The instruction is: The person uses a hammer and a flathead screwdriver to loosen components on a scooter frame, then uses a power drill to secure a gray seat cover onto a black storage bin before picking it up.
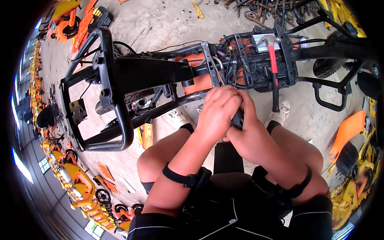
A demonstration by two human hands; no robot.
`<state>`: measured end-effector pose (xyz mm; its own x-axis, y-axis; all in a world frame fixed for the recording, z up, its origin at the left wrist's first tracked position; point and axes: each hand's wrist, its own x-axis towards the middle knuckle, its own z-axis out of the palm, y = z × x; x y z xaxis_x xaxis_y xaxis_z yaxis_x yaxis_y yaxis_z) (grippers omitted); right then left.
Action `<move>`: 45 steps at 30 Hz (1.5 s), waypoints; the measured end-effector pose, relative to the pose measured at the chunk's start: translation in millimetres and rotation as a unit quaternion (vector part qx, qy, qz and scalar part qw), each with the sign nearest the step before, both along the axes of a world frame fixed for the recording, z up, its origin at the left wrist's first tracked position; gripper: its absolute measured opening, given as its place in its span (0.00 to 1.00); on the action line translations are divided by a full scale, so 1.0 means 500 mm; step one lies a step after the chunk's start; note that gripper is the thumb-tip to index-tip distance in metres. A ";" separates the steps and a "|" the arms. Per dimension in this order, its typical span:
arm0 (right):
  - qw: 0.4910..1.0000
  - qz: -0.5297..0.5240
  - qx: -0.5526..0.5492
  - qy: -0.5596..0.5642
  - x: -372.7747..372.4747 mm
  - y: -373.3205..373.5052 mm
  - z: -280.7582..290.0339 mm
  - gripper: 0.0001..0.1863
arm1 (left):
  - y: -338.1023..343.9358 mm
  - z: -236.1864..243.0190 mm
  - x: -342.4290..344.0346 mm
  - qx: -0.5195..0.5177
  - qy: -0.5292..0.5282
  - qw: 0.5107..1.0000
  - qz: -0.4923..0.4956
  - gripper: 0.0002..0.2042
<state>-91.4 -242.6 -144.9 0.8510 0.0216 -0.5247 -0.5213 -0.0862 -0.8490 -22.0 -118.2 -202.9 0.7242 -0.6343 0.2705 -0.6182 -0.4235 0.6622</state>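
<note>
My left hand (pixel 221 105) and my right hand (pixel 249 127) are closed together at the near side of a black vehicle frame (pixel 150 73). Between them shows the end of a black handle (pixel 238 119); the fingers cover most of it, so its kind is unclear. Just beyond my left knuckles, a slim metal bar (pixel 211 64) slants up across the frame; whether it joins the handle is hidden. To the right, a claw hammer (pixel 273 66) with a red and black handle lies across the frame, its head toward the far side. Exposed wires (pixel 232 60) run through the frame's middle.
Orange panels (pixel 198 82) show under the frame. A bent black tube bar (pixel 122 120) rises at its left end, and a knobby tyre (pixel 326 67) is at the right. Rusty metal parts (pixel 260 12) lie beyond. Yellow and orange vehicles (pixel 82 184) line the left.
</note>
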 end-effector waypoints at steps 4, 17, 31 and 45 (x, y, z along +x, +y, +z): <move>0.996 -0.051 0.032 0.060 0.016 -0.016 0.005 0.43 | -0.020 0.019 -0.005 -0.050 0.075 0.996 0.021 0.21; 0.990 -0.106 -0.020 0.086 0.038 -0.003 -0.081 0.25 | 0.091 0.273 -0.039 -0.117 -0.235 0.963 0.057 0.18; 0.978 -0.100 -0.179 0.021 0.012 0.044 -0.163 0.15 | 0.189 0.339 0.023 0.271 -0.052 0.870 0.409 0.27; 0.980 -0.187 0.019 0.064 -0.019 0.126 -0.231 0.09 | 0.189 0.341 0.010 0.274 -0.052 0.868 0.411 0.28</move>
<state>-100.9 -179.7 -260.4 0.7304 -0.2573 -0.6327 -0.6132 0.1611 -0.7733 -17.1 -23.6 -32.3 0.9829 0.0310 0.1817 -0.0024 -0.9835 0.1811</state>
